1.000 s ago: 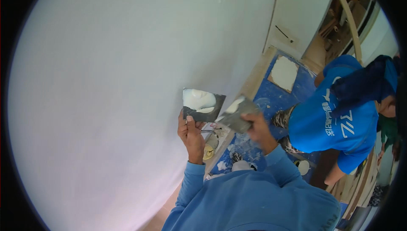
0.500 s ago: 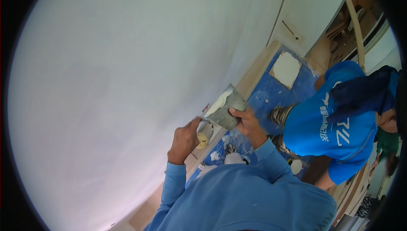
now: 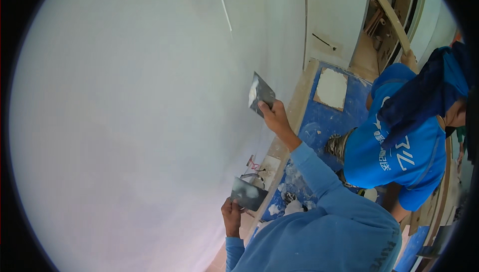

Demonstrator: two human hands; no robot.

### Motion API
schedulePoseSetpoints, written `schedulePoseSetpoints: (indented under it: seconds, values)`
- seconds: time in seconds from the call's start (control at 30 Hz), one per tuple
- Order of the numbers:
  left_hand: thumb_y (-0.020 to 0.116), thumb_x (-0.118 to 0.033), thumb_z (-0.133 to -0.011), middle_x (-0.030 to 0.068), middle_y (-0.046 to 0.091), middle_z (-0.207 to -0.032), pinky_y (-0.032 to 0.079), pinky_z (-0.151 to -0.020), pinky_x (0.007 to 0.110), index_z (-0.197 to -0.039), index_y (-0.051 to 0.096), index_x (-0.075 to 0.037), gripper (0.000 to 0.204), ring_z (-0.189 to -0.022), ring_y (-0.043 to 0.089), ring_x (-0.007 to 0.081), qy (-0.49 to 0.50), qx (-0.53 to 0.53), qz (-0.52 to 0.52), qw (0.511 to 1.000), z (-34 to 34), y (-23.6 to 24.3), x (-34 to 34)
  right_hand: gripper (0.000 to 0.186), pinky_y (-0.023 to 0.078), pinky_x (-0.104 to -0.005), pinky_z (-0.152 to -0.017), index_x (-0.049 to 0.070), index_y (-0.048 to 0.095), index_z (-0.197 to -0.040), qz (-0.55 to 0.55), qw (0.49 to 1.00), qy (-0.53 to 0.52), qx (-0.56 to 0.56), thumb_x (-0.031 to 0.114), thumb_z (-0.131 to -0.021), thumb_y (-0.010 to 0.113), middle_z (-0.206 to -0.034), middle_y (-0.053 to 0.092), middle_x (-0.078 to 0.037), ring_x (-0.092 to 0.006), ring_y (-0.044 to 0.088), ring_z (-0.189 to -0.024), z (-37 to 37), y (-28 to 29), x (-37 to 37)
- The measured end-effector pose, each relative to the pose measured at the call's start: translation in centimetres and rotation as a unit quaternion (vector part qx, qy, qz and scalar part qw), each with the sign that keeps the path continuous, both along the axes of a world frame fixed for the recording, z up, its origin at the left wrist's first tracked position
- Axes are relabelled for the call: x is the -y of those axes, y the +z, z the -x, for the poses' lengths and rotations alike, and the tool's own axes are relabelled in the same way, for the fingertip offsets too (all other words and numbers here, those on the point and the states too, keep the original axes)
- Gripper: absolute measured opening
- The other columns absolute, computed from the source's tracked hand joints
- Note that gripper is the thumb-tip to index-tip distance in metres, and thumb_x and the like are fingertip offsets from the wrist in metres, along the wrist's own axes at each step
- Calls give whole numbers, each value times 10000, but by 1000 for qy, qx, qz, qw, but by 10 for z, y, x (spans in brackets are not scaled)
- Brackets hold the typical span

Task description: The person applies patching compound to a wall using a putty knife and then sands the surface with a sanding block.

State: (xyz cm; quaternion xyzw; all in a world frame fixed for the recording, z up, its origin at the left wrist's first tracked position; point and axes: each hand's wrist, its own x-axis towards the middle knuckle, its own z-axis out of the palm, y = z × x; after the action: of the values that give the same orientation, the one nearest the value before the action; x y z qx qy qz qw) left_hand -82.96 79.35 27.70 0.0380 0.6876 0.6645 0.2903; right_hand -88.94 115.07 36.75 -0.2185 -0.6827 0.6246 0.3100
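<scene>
In my left hand (image 3: 231,218), low beside the pale wall (image 3: 134,122), is a wide grey putty knife (image 3: 247,195) with a whitish smear on its blade. My fingers are closed around its lower end. Farther forward, my right hand (image 3: 275,117) grips a second broad putty knife (image 3: 265,92), its thumb on the blade. White putty (image 3: 253,92) lies along that blade's left edge. This blade is raised close to the wall; I cannot tell whether it touches. A thin white streak (image 3: 223,1) marks the wall higher up.
A co-worker in a blue shirt (image 3: 394,142) is close on my right. Wires (image 3: 254,167) stick out near the wall's foot. Blue sheeting (image 3: 309,127) with white splatter covers the floor, with a white-topped board (image 3: 331,88) on it. A curved wooden strip (image 3: 386,7) rises behind.
My hands have moved apart: the right has carried its putty knife forward to the wall, the left has dropped back. The left putty knife's blade now shows broadside. The view has shifted.
</scene>
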Motion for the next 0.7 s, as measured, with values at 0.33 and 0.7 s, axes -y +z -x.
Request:
schedulePoseSetpoints:
  seconds: [0.33,0.7]
  values:
    - [504,-179,-986,115,657,-882,599,-675,311,-1050,600,57,263,-763,665,180,-2,11,5,1000,-21,-1,14,229,503,-447,-732,-27,581,-1067,-314,932,-169,-67,79,-864,575,-928,593,-187,-374,604,-858,50,25,98]
    - [511,-193,-970,94,677,-866,578,-650,294,-1050,620,35,265,-731,665,156,-13,15,-34,999,1,1,-10,174,547,-362,-617,-32,636,-970,338,935,-44,-99,33,-809,631,-923,671,-129,-224,668,-734,32,-35,-38]
